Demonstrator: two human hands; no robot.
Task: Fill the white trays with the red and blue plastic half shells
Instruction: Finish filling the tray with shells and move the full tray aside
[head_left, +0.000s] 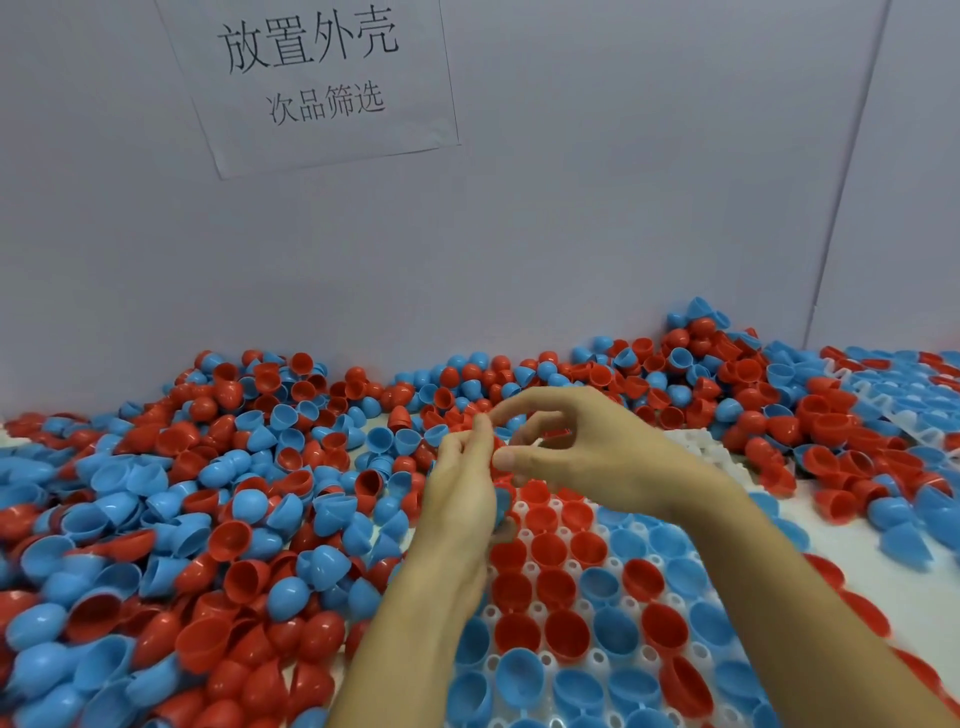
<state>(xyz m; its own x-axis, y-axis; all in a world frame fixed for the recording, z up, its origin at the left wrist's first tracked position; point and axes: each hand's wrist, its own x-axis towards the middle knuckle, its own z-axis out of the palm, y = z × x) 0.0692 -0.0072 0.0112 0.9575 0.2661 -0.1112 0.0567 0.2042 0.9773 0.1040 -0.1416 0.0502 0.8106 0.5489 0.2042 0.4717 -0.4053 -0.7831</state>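
Two hands over the near white tray (524, 616). Left hand (462, 499) curled round a blue half shell (502, 501), fingertips up at a red shell (500, 465). Right hand (582, 447) loosely spread, fingers and thumb apart; cannot tell if it holds anything. Tray mostly filled, red and blue, open side up. Second tray (883, 410) far right, also loaded. Loose shell pile (208, 493) covers the worktop left and back, too many to count. One paper sign (311, 78) on the wall.

A pale grey wall (571, 208) rises behind the white table (852, 587). A white paper sign (311, 83) printed with black Chinese characters is stuck on it, tilted, upper left.
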